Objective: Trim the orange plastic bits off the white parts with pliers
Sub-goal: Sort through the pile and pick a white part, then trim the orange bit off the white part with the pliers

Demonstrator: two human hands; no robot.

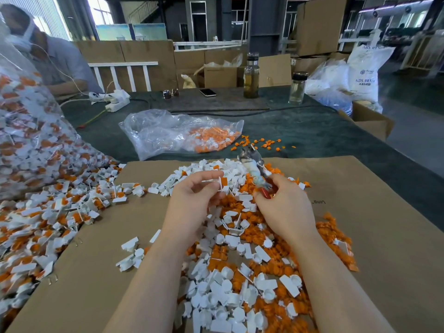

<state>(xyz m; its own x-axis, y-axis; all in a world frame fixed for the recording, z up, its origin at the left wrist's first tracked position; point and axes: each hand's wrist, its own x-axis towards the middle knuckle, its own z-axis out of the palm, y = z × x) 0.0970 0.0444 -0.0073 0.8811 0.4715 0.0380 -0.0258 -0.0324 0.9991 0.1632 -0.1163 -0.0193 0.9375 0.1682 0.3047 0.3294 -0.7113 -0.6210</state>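
Observation:
My left hand [192, 200] pinches a small white part with an orange bit [222, 182] on it, held up over the pile. My right hand [286, 207] grips the red handles of pliers [254, 167], whose taped jaws point up and away, a short gap right of the part. Under both hands a heap of trimmed white parts and loose orange bits [240, 272] lies on a cardboard sheet [372, 212].
A large clear bag of untrimmed white-and-orange parts [26, 140] spills from the left. A smaller clear bag [177, 133] lies beyond the cardboard. Two bottles [251, 75], a phone, sunglasses and a power strip sit farther back. A person sits at far left.

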